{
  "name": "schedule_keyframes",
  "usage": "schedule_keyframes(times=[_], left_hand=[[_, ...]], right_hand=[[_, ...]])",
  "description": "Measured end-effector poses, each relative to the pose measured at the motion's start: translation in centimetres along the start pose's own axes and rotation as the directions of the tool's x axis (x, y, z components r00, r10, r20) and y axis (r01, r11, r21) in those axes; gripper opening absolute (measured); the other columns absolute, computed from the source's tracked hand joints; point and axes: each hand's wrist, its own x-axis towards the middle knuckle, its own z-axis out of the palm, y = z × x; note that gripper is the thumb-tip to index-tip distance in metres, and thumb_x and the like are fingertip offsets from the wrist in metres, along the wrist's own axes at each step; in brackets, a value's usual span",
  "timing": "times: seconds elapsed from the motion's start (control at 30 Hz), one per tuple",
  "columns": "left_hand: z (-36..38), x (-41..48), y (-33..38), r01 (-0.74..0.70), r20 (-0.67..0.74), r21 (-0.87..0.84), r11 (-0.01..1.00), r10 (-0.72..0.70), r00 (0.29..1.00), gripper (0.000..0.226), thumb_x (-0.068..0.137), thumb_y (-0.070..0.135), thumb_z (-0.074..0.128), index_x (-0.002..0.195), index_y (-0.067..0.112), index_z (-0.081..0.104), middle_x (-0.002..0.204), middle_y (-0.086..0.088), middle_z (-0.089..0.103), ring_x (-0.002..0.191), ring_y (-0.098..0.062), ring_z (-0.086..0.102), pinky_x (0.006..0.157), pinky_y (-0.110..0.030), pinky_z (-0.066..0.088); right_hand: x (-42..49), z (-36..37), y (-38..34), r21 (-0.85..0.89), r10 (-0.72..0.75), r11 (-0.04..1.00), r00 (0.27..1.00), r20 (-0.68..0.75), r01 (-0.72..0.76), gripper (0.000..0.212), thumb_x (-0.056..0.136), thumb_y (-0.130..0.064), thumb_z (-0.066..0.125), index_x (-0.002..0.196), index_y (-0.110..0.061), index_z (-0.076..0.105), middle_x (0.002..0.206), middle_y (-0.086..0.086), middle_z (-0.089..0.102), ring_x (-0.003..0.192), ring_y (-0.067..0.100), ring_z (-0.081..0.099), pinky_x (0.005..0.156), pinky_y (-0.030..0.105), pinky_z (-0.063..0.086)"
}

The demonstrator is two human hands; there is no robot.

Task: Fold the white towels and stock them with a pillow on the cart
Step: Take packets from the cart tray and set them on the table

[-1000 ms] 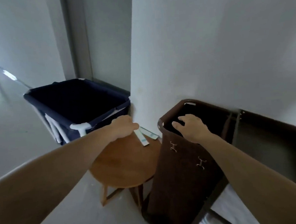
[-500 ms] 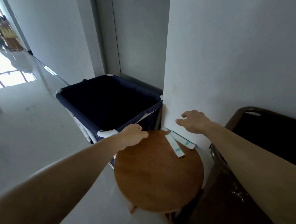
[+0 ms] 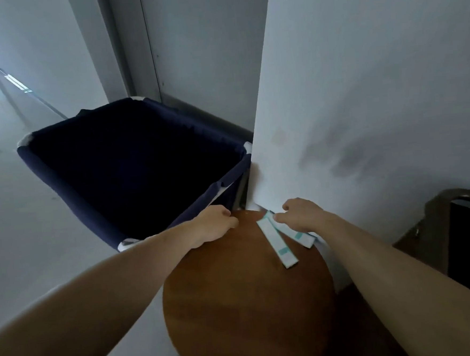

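Observation:
No towel or pillow is in view. A round wooden stool [image 3: 245, 302] stands against the white wall. My left hand [image 3: 213, 226] grips its far left rim, fingers curled over the edge. My right hand [image 3: 300, 215] hovers at the stool's far edge by the wall, fingers loosely bent, holding nothing I can see. It is just over two white packets with teal marks [image 3: 277, 241] that lie on the stool top. A navy fabric laundry cart [image 3: 61, 173] with a white frame stands open just beyond my left hand, and its inside looks dark.
A white wall corner [image 3: 361, 85] rises right behind the stool. A brown hamper [image 3: 437, 219] with a dark opening sits at the right edge. A pale, glossy corridor floor [image 3: 24, 248] stretches away to the left.
My view has turned left and down, so the brown hamper slid to the right edge. My right hand left the hamper's rim and came down by the packets. My left hand kept its hold on the stool.

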Motion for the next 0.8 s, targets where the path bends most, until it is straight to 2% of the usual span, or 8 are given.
schedule_keyframes(times=[0.07,0.13,0.23,0.27,0.33,0.4,0.57,0.8], left_hand=[[-0.1,3.9,-0.6,-0.002,0.053,-0.022,1.000,0.004,0.999,0.007,0.094,0.034,0.060,0.093,0.027,0.062,0.095,0.005,0.058,0.086,-0.014,0.057,0.076,-0.034,0.048],[0.1,7.2,-0.9,-0.009,0.108,0.008,1.000,0.008,0.994,0.027,0.097,0.032,0.059,0.119,0.018,0.064,0.108,0.003,0.055,0.097,-0.018,0.055,0.080,-0.030,0.044],[0.7,11.7,-0.9,-0.008,0.186,-0.033,0.999,0.014,0.982,0.034,0.104,0.020,0.047,0.132,0.009,0.061,0.129,-0.013,0.055,0.125,-0.028,0.051,0.095,-0.031,0.041],[1.3,12.9,-1.1,-0.023,0.205,-0.046,0.999,0.032,0.978,0.032,0.104,0.017,0.045,0.129,0.008,0.063,0.132,-0.015,0.054,0.124,-0.028,0.051,0.097,-0.032,0.041],[3.4,15.4,-2.2,0.071,0.251,-0.114,0.991,-0.040,0.967,0.021,0.101,0.016,0.051,0.106,0.005,0.068,0.109,-0.014,0.058,0.093,-0.023,0.057,0.075,-0.036,0.047],[5.9,17.0,-4.1,0.110,0.260,-0.087,0.990,-0.084,0.962,0.017,0.095,0.019,0.058,0.100,0.006,0.069,0.088,-0.010,0.056,0.074,-0.020,0.051,0.059,-0.032,0.039],[12.1,20.7,-9.5,0.278,0.389,-0.068,0.958,-0.231,0.892,0.009,0.094,0.024,0.059,0.094,0.015,0.062,0.081,-0.001,0.055,0.074,-0.018,0.050,0.065,-0.027,0.038],[18.2,26.0,-12.6,0.381,0.362,-0.088,0.920,-0.327,0.873,0.016,0.094,0.021,0.058,0.078,0.020,0.056,0.070,0.000,0.049,0.061,-0.015,0.042,0.055,-0.026,0.031]], right_hand=[[2.8,0.8,0.0,0.023,0.064,0.998,0.998,0.003,-0.064,0.055,0.096,-0.049,0.051,0.137,-0.012,0.052,0.139,0.010,0.055,0.120,0.028,0.055,0.095,0.036,0.045],[5.1,2.0,0.1,0.035,0.119,0.992,0.993,0.019,-0.119,0.051,0.096,-0.049,0.051,0.130,-0.011,0.057,0.133,0.012,0.059,0.115,0.029,0.058,0.087,0.033,0.045],[7.8,4.8,0.6,0.064,0.188,0.979,0.981,0.046,-0.191,0.051,0.096,-0.047,0.052,0.127,-0.007,0.059,0.131,0.017,0.060,0.117,0.033,0.058,0.085,0.030,0.044],[8.4,6.0,0.9,0.076,0.210,0.974,0.976,0.067,-0.214,0.052,0.096,-0.048,0.052,0.126,-0.007,0.060,0.130,0.018,0.061,0.116,0.033,0.059,0.084,0.030,0.044],[9.4,8.9,1.9,0.100,0.248,0.960,0.960,0.130,-0.261,0.052,0.096,-0.050,0.053,0.125,-0.008,0.060,0.126,0.017,0.063,0.113,0.033,0.061,0.081,0.029,0.045],[10.6,12.0,3.3,0.123,0.304,0.936,0.935,0.185,-0.329,0.053,0.096,-0.050,0.055,0.128,-0.008,0.059,0.128,0.016,0.063,0.115,0.033,0.060,0.087,0.032,0.048],[14.5,18.1,6.9,0.174,0.399,0.879,0.884,0.242,-0.445,0.057,0.094,-0.049,0.059,0.136,-0.010,0.054,0.138,0.014,0.057,0.126,0.034,0.054,0.101,0.037,0.047],[22.3,21.9,11.8,0.222,0.442,0.872,0.897,0.022,-0.436,0.047,0.090,-0.040,0.065,0.124,-0.009,0.057,0.130,0.017,0.055,0.122,0.038,0.050,0.097,0.043,0.044]])
